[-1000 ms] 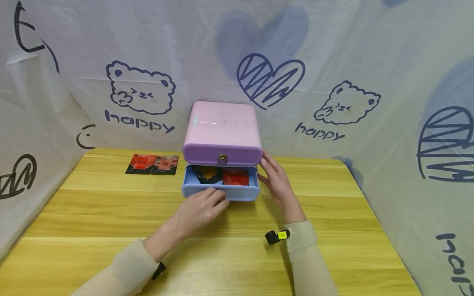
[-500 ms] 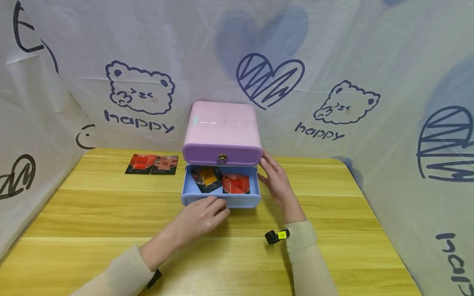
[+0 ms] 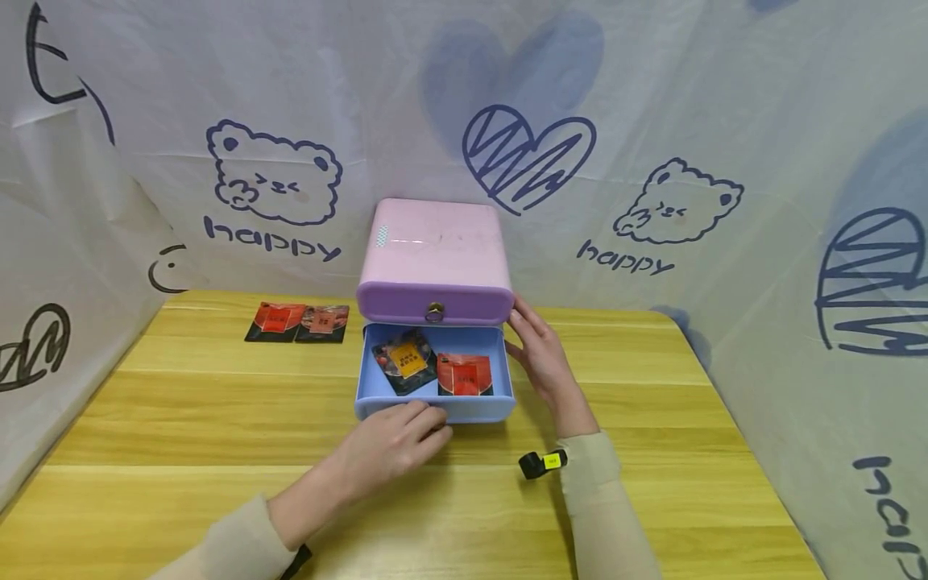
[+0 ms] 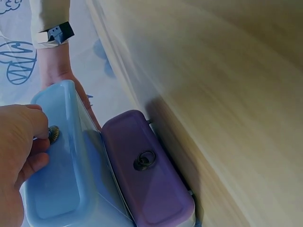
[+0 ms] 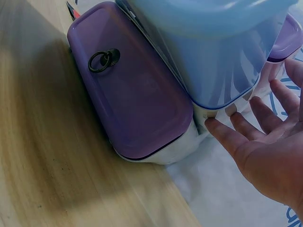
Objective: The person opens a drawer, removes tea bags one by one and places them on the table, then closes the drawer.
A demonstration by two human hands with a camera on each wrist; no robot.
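A pink chest of drawers (image 3: 442, 242) stands at the back middle of the table, its blue drawer (image 3: 478, 410) pulled out under a purple one. Two flat sachets lie in the blue drawer: a black one with a yellow label (image 3: 408, 360) at left, a red one (image 3: 464, 375) at right. My left hand (image 3: 395, 443) pinches the metal pull (image 4: 55, 134) on the blue drawer's front, its fingertips partly hidden in the head view. My right hand (image 3: 544, 358) has its fingers extended, fingertips against the chest's right side; the right wrist view shows them spread there.
Two more sachets, one red and black (image 3: 275, 321) and one dark with a pinkish label (image 3: 322, 322), lie side by side left of the chest. Below the blue drawer is another purple drawer (image 5: 137, 90) with a ring pull. A printed cloth (image 3: 406, 97) hangs behind the table.
The blue drawer has slid further out toward me with my left hand on its pull, showing more of the two sachets inside. My right hand has stayed at the chest's side.
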